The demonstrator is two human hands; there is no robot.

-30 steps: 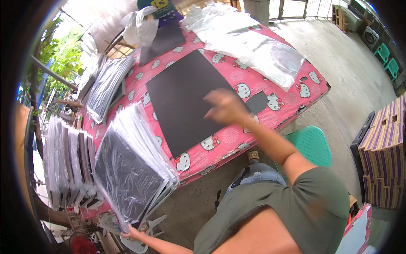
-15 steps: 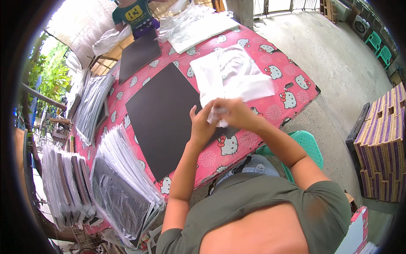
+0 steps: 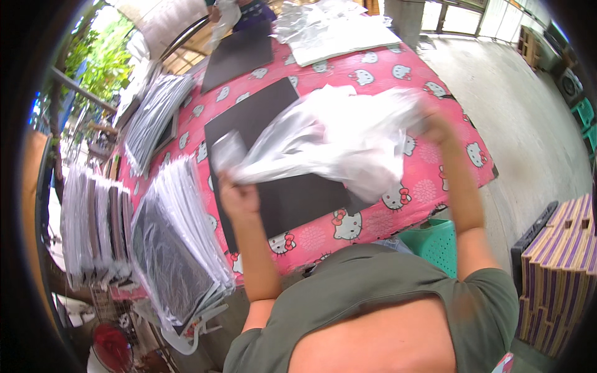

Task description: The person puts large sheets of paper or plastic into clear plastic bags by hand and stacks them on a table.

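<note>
My left hand (image 3: 238, 198) and my right hand (image 3: 437, 124) each grip one end of a clear plastic bag (image 3: 336, 140), stretched wide between them and blurred by motion. It hangs above a large black flat sheet (image 3: 273, 168) that lies on the table with a pink patterned cloth (image 3: 429, 186). Both hands are raised over the table, the left near its front edge, the right over its right side.
A leaning stack of bagged black sheets (image 3: 177, 248) stands at my left, with more stacks (image 3: 93, 224) beyond it. Another black sheet (image 3: 239, 53) and loose clear bags (image 3: 336, 31) lie at the far end. A green stool (image 3: 435, 239) and purple cartons (image 3: 556, 267) stand on the right.
My hands were together over the table holding a folded bag; now they have pulled apart and the bag is spread open between them. The view has shifted closer to the table.
</note>
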